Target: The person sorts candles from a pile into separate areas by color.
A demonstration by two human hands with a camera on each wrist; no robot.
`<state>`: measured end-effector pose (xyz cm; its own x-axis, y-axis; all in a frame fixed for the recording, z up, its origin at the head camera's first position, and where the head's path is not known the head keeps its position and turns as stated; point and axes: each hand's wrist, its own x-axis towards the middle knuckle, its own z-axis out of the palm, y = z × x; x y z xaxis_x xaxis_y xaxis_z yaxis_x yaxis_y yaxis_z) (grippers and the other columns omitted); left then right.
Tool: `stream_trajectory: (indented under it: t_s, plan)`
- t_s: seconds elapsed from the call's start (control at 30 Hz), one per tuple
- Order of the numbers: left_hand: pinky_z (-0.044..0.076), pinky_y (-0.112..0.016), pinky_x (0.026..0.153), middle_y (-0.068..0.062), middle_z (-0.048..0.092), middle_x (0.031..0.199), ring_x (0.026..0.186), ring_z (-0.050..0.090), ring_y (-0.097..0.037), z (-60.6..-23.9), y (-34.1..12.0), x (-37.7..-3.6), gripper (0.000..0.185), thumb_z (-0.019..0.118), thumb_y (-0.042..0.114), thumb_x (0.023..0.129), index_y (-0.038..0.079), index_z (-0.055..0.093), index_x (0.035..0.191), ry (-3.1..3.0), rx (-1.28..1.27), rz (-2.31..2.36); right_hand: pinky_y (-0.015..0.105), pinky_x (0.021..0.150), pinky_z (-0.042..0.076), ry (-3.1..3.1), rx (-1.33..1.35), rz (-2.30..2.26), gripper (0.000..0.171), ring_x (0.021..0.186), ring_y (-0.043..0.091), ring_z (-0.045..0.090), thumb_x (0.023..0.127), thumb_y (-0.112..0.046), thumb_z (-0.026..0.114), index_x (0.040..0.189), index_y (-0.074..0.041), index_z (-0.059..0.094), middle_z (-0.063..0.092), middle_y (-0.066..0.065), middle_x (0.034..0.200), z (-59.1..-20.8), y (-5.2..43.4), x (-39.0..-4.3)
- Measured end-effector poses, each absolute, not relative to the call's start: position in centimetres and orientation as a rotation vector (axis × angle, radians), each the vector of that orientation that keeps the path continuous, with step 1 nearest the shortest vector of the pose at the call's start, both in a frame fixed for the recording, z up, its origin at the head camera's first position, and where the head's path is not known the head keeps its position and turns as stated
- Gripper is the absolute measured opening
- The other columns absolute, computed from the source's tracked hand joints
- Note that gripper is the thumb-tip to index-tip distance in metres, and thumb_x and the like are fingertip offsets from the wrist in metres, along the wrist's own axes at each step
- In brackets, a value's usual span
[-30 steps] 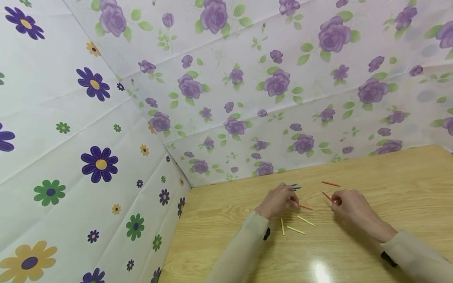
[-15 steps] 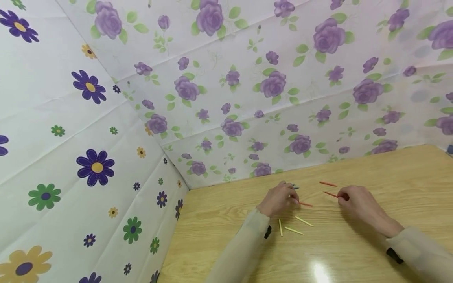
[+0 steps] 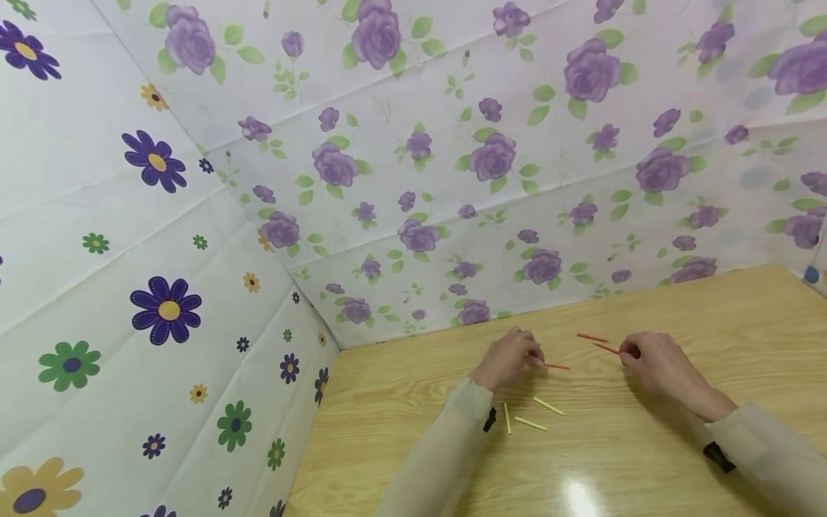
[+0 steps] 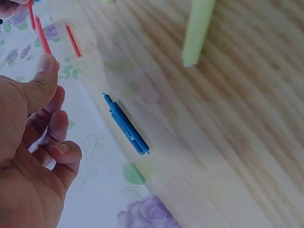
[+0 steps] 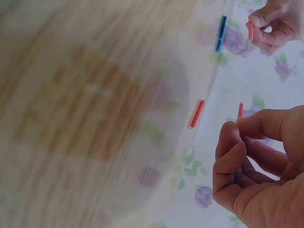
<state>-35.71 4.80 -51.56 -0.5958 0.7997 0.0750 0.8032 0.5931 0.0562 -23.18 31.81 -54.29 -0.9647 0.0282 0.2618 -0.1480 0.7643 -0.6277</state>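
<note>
My left hand (image 3: 509,359) pinches a thin red stick (image 3: 558,367) between thumb and fingertips, its free end pointing right. A second red stick (image 3: 606,348) is pinched by my right hand (image 3: 665,370), pointing left. Just behind that tip a third red stick (image 3: 591,337) lies on the table. In the left wrist view several blue sticks (image 4: 126,126) lie bunched side by side; my left hand hides nearly all of them from the head view. Closer to me lie yellow sticks: one upright in view (image 3: 507,418), one slanted (image 3: 549,406), one below it (image 3: 531,424).
The wooden table (image 3: 400,438) runs back to a white cloth wall with purple roses (image 3: 420,237). At left stands another white cloth wall with daisies (image 3: 169,310). A bright light reflection shows on the table near the front.
My right hand has shifted right, then brought its red stick back close to the loose red one. My left hand stays nearly in place, still pinching its stick. The head view has turned slightly.
</note>
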Motion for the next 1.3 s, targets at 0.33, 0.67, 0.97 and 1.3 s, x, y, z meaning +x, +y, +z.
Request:
stream_trajectory:
  t_s: [0.33, 0.67, 0.97, 1.3]
  plan:
    - [0.047, -0.013, 0.071, 0.012, 0.073, 0.105, 0.093, 0.056, -0.003, -51.6, 6.2, -36.4, 0.013, 0.076, 0.036, 0.103, 0.027, 0.086, 0.104, -2.766, -1.366, -0.091, 0.028, 0.059, 0.047, -2.756, 0.061, 1.031, 0.017, 0.069, 0.016, 0.060, 0.104, -0.002, 0.063, 0.101, 0.008, 0.076, 0.076, 0.014, 0.086, -53.9, 32.9, -24.4]
    - [0.047, -0.013, 0.072, 0.013, 0.072, 0.104, 0.092, 0.054, -0.003, -51.7, 7.6, -37.0, 0.014, 0.076, 0.037, 0.102, 0.028, 0.086, 0.105, -2.794, -1.328, -0.058, 0.030, 0.062, 0.048, -2.780, 0.038, 1.018, 0.017, 0.072, 0.019, 0.060, 0.103, -0.002, 0.063, 0.101, 0.009, 0.075, 0.075, 0.019, 0.089, -54.0, 33.6, -25.4]
    - [0.048, -0.013, 0.073, 0.014, 0.073, 0.104, 0.091, 0.055, -0.003, -51.6, 8.9, -37.3, 0.012, 0.076, 0.034, 0.104, 0.028, 0.087, 0.104, -2.769, -1.313, -0.034, 0.038, 0.068, 0.055, -2.788, 0.039, 0.996, 0.017, 0.078, 0.025, 0.068, 0.104, -0.004, 0.064, 0.102, 0.008, 0.076, 0.076, 0.020, 0.092, -54.3, 34.0, -26.4]
    - [0.053, -0.020, 0.094, 0.015, 0.078, 0.102, 0.095, 0.063, -0.006, -52.3, 10.2, -37.9, 0.011, 0.078, 0.034, 0.103, 0.030, 0.088, 0.102, -2.678, -1.338, 0.059, 0.039, 0.068, 0.054, -2.798, 0.050, 1.010, 0.016, 0.077, 0.023, 0.066, 0.103, -0.004, 0.064, 0.098, 0.005, 0.077, 0.076, 0.017, 0.089, -54.8, 34.5, -27.4]
